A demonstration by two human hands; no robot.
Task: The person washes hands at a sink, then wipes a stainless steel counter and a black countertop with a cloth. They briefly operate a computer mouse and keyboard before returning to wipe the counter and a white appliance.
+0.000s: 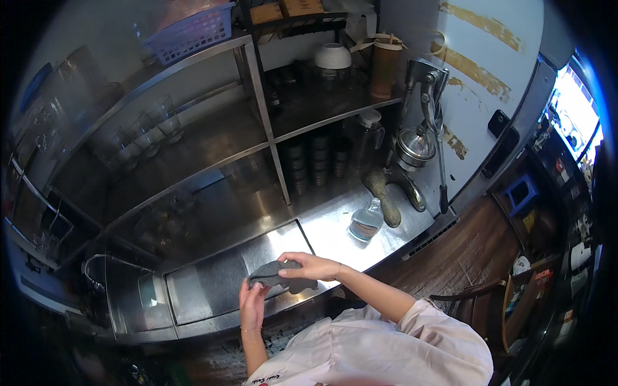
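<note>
A folded dark grey cloth is held between my two hands, over the front part of the steel counter. The fingers and thumb of my left hand pinch its left end. From the right, my right hand grips the top of the cloth, thumb in front and fingers behind. A loose end of cloth droops below my right wrist. Beyond it on the counter stands a clear glass bottle with a label and a small neck handle. Its contents look clear or bluish.
A metal lever juicer stands on the counter's right end, its lever reaching near the edge. Steel shelves with glasses rise behind. Stacked dark cups and a glass jug sit under the right shelf. A faucet is at left.
</note>
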